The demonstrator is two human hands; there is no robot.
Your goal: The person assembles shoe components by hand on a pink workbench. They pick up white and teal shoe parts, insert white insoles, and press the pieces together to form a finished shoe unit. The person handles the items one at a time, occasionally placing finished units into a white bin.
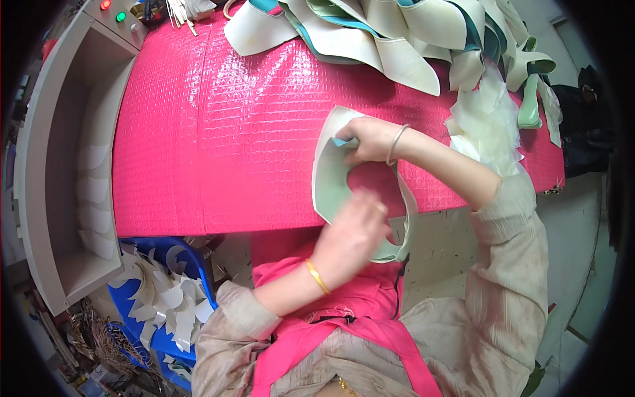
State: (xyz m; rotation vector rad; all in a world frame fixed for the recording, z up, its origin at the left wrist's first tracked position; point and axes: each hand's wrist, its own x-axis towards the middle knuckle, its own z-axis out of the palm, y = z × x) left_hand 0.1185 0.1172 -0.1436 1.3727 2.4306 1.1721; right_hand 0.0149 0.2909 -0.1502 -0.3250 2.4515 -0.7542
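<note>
A curved piece of sheet material with a pale green face and white edges, shaped like a shoe upper, spans the table's front edge and my lap. My right hand is closed on its upper part, thumb and fingers pinching near a small blue patch. My left hand is over the lower part of the piece. Its fingers look curled but are smeared by motion, so whether they grip the piece cannot be told.
A pink textured cover lies on the table. Similar white pieces with teal linings are heaped at the back, beside translucent off-white sheets. A grey open cabinet stands left. Below it, a blue bin holds white scraps.
</note>
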